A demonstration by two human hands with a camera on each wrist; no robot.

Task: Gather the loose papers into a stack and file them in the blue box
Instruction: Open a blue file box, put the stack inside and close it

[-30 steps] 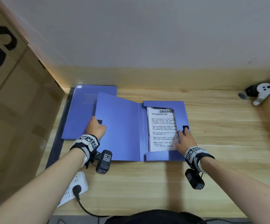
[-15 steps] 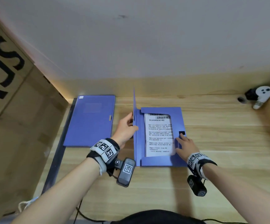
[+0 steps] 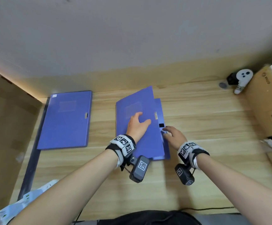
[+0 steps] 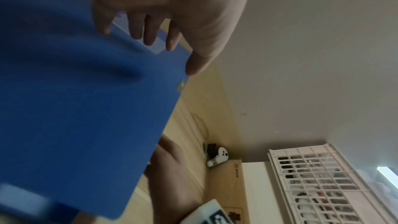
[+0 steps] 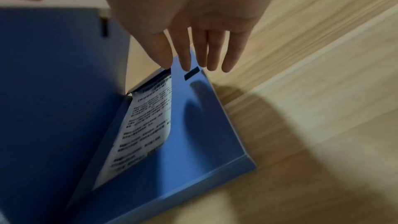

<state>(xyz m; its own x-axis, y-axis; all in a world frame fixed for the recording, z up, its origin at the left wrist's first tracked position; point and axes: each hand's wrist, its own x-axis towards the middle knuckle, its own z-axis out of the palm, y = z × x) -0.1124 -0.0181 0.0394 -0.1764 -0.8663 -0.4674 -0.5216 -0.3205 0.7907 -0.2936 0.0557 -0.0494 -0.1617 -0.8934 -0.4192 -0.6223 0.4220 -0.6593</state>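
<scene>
The blue box [image 3: 141, 135] lies mid-table with its lid [image 4: 75, 108] swung down almost onto the base. My left hand [image 3: 137, 122] presses flat on top of the lid, fingers [image 4: 148, 30] spread and straight. Beneath the lid, the printed papers [image 5: 146, 125] lie inside the box, showing only in the right wrist view. My right hand [image 3: 167, 132] rests with straight fingers [image 5: 185, 57] on the box's right flap [image 5: 204, 117], just beside its black tab [image 5: 191, 73]. A wedge of space stays between lid and flap.
A second blue box [image 3: 67, 119], closed, lies at the left. A cardboard carton [image 3: 268, 103] stands at the right edge, with a white controller [image 3: 242, 78] behind it. A white power strip [image 3: 39, 190] lies at the near left, beside a tall cardboard wall [image 3: 5, 127].
The lid went from lying flat open on the left, through upright, down over the papers. My left hand travelled right with it. My right hand stayed on the right flap.
</scene>
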